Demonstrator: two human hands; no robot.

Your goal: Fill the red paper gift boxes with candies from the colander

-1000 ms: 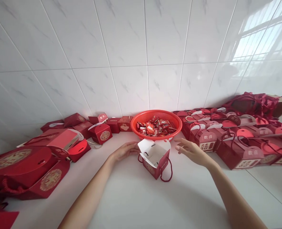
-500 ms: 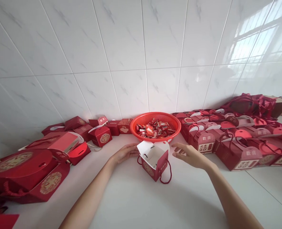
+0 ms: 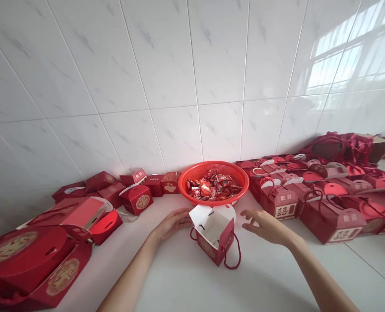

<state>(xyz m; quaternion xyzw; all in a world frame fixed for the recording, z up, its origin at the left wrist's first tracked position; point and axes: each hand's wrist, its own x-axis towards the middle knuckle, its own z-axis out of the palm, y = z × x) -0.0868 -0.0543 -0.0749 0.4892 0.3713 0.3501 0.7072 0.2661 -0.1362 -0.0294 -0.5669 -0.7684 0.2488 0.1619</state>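
An open red box (image 3: 212, 236) with a white inside and dark red rope handles stands on the white table (image 3: 192, 290). Just left of it is my left hand (image 3: 175, 223), its fingers stretched toward the box's back edge and holding nothing. My right hand (image 3: 264, 226) hovers to the right of the box, fingers apart and bent a little, with nothing in them. Behind the box sits a red plastic basket (image 3: 183, 190) of red wrapped sweets (image 3: 206, 188).
Closed red gift boxes (image 3: 285, 202) crowd the right side, with dark red ribbons (image 3: 338, 147) behind them. More red boxes (image 3: 137, 199) stand at the left, and larger ones (image 3: 62, 277) lie near the left edge. A tiled wall (image 3: 166, 65) rises behind.
The view has tilted up and shifted slightly, so the box and basket appear lower. My right hand is a little farther from the box's flap; both hands remain empty.
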